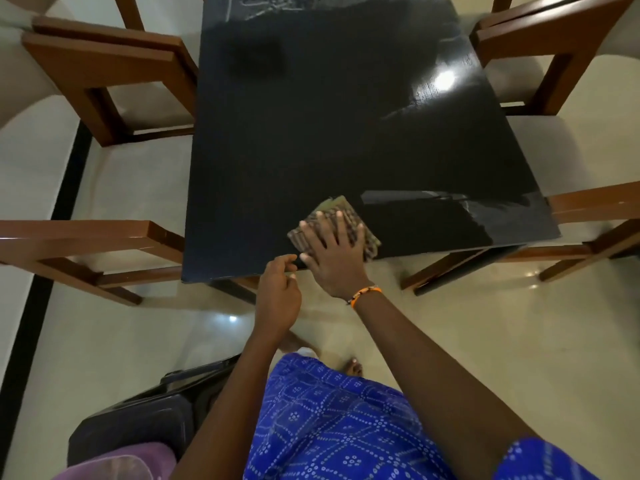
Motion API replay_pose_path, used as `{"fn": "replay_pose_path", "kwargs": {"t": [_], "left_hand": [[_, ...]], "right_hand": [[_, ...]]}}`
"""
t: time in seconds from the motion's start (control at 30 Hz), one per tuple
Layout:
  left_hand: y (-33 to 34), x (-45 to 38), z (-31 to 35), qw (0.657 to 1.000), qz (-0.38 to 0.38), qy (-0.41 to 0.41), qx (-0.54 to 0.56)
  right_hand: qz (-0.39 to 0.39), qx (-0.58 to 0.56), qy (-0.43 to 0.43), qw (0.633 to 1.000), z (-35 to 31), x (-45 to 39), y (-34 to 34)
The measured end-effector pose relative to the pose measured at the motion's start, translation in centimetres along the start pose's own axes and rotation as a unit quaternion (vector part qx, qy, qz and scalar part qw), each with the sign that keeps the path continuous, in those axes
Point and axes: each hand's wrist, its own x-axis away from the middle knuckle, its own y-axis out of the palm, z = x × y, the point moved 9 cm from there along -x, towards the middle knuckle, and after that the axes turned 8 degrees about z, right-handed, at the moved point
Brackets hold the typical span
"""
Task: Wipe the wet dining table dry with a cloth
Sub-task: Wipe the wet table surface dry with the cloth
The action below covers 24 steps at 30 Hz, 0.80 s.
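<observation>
A black dining table point(311, 133) fills the middle of the view. A folded brown checked cloth point(341, 207) lies on it close to the near edge. My right hand point(332, 254) presses flat on the cloth with fingers spread. My left hand point(278, 292) hovers just left of it at the table's near edge, fingers loosely curled and holding nothing. Wet streaks glisten on the tabletop to the right of the cloth point(433, 199), and more streaks show at the far end.
Wooden chairs stand around the table: two on the left point(104, 74) point(86, 251) and two on the right point(554, 39) point(588, 233). A black chair point(138, 420) with a purple cloth sits at bottom left. The floor is pale tile.
</observation>
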Motion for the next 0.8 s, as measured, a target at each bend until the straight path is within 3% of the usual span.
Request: {"fn": "replay_pose_path", "kwargs": {"t": [0.2, 0.57, 0.7, 0.8], "left_hand": [[2.7, -0.2, 2.2, 0.998, -0.034, 0.037, -0.047], [8.2, -3.3, 6.5, 0.988, -0.088, 0.099, -0.081], [7.5, -4.6, 6.4, 0.991, -0.065, 0.094, -0.071], [6.4, -5.7, 6.1, 0.995, -0.033, 0.080, -0.058]], "right_hand": [[0.037, 0.000, -0.032, 0.999, 4.6, 0.6, -1.6], [0.107, 0.027, 0.249, 0.962, 25.1, 3.0, -7.0], [0.124, 0.000, 0.351, 0.928, 23.6, 2.0, -6.5], [0.108, 0.003, 0.313, 0.944, 18.3, -0.8, -5.2]]}}
